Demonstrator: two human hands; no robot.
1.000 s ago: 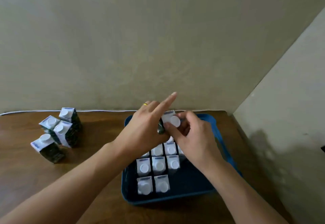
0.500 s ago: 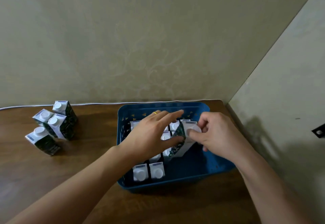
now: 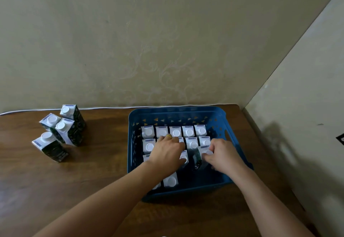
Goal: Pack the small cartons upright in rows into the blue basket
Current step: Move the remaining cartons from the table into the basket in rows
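Head view. Blue basket [image 3: 230,127] is set on the wooden bench [image 3: 104,164], near the corner of the walls. Small cartons are stood upright inside it in rows: five across the far row [image 3: 176,131], a second row behind the hands, more partly hidden beneath them, and one carton seen by the near wall [image 3: 170,180].

Step in hand, as judged: one carton [image 3: 202,155] is being seated at the right end of the third row. It is seen tilted, its dark side showing, not yet upright.

Right hand [image 3: 222,155]: fingers curled around that carton's top, gripping it.

Left hand [image 3: 165,155]: laid over the packed cartons of the middle rows, thumb against a cap; fingers only loosely bent, nothing seen to be grasped.

Four loose cartons [image 3: 59,130] are left standing on the bench, well apart to the left of the basket.

Next move, as judged: the tilted carton needs to be straightened and pressed down flush with its neighbours, then a loose carton fetched.
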